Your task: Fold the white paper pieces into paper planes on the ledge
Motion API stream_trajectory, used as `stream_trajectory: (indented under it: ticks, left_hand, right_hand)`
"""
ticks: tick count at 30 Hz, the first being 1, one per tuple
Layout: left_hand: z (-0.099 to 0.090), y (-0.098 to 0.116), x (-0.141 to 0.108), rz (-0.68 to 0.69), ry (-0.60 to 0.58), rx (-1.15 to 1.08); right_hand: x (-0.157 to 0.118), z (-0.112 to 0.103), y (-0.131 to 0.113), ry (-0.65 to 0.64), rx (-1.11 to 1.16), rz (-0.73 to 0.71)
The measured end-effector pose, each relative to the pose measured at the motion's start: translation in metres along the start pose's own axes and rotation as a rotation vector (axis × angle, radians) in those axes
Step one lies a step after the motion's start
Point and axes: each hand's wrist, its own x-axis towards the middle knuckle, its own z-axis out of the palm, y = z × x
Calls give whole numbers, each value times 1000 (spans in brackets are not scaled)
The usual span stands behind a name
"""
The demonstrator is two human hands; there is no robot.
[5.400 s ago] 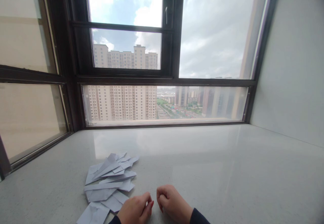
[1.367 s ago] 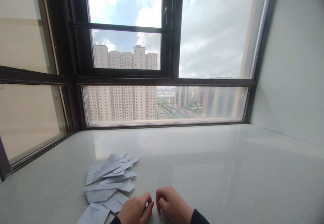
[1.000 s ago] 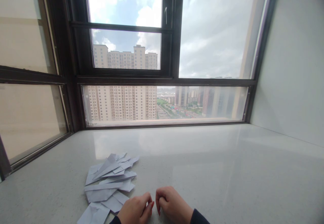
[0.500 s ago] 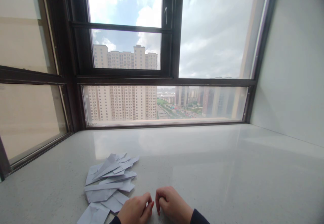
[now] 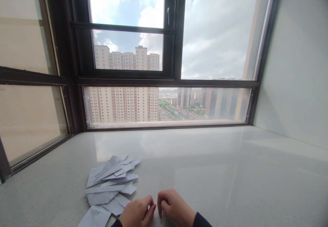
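Note:
My left hand (image 5: pixel 138 211) rests at the bottom of the view on the pale, speckled windowsill (image 5: pixel 217 182). Its fingers are curled in, with the thumb close to the index finger, and nothing shows in them. Just right of it, across a narrow gap, my right hand (image 5: pixel 174 206) lies with its fingers bent down into a loose fist, holding nothing visible. A heap of folded white papers (image 5: pixel 110 179), several of them pointed like paper planes, overlaps on the sill to the left. The nearest papers lie right beside my left hand, which partly covers them.
A dark-framed window (image 5: pixel 166 82) runs along the back of the sill, with tall buildings outside. Another glass pane (image 5: pixel 30 117) closes the left side. A plain pale wall (image 5: pixel 294 83) bounds the right.

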Motion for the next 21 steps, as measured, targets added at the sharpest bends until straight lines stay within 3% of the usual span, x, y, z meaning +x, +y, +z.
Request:
stream_trajectory:
  ticks: [21]
  left_hand:
    - [-2, 1, 0, -9, -17, 0]
  right_hand:
    - [0, 0, -1, -3, -11, 5]
